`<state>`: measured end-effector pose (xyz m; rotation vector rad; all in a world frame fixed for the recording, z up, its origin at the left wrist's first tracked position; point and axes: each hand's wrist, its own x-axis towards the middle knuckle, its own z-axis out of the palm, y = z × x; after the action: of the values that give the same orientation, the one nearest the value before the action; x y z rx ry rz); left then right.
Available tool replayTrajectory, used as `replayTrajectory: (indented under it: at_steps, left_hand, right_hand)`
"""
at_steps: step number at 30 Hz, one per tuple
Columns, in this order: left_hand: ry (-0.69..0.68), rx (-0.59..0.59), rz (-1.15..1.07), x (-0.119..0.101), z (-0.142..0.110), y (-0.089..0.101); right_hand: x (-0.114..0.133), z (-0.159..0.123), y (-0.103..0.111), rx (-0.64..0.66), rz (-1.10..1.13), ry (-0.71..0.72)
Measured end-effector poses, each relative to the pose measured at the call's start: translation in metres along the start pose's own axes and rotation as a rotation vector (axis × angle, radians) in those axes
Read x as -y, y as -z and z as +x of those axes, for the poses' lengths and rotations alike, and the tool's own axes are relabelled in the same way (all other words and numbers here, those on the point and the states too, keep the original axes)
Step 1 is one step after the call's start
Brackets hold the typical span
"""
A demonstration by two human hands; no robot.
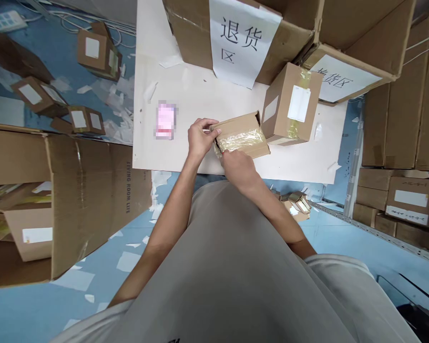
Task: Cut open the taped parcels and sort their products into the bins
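A small flat cardboard box (243, 129) with clear tape across its side rests at the near edge of the white table (200, 95). My left hand (199, 138) is closed round the box's left end, thumb on top. My right hand (238, 164) is closed at the box's near edge, fingertips pinching at the taped side; what they pinch is too small to name. A taller sealed cardboard box (289, 107) with a white label stands just right of it, touching or nearly touching.
A pink blurred item (165, 120) lies left on the table. Two large open cartons with paper signs (243, 38) stand at the table's back. A big carton (57, 200) sits at the left, small boxes (93, 47) and paper scraps lie on the blue floor, and shelved boxes (400, 200) fill the right.
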<state>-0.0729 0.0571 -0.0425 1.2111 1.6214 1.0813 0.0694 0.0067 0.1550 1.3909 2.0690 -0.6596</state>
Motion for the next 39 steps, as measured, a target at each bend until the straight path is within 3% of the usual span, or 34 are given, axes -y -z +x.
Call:
replayTrajectory:
  at_steps: [3,10,13,18,21,26,29,39]
  left_hand:
    - [-0.002,-0.004,-0.003,-0.001,0.001,0.001]
    - [0.011,0.006,-0.001,-0.006,-0.011,-0.001]
    - [0.014,0.009,0.035,-0.007,-0.017,0.003]
    - [-0.071,0.006,0.181,-0.021,-0.022,0.005]
    - [-0.222,0.058,0.326,-0.041,-0.024,-0.008]
    - [-0.380,0.351,0.441,-0.070,-0.034,-0.053]
    - [-0.397,0.392,0.472,-0.071,-0.041,-0.072]
    - [-0.395,0.380,0.457,-0.062,-0.036,-0.073]
  right_hand:
    - [0.002,-0.003,0.002,0.001,-0.013,0.023]
    - [-0.013,-0.043,-0.015,0.010,0.018,-0.023]
    - [-0.041,-0.044,-0.026,-0.093,0.133,-0.120]
    - [-0.111,-0.018,-0.054,-0.451,0.338,-0.520]
    - [-0.132,-0.007,-0.074,-0.439,0.439,-0.488]
    - [-0.120,-0.016,-0.090,-0.378,0.462,-0.458]
    - [-0.115,-0.024,-0.085,-0.332,0.450,-0.435]
    - [-0.110,-0.009,-0.050,-0.230,0.312,-0.386]
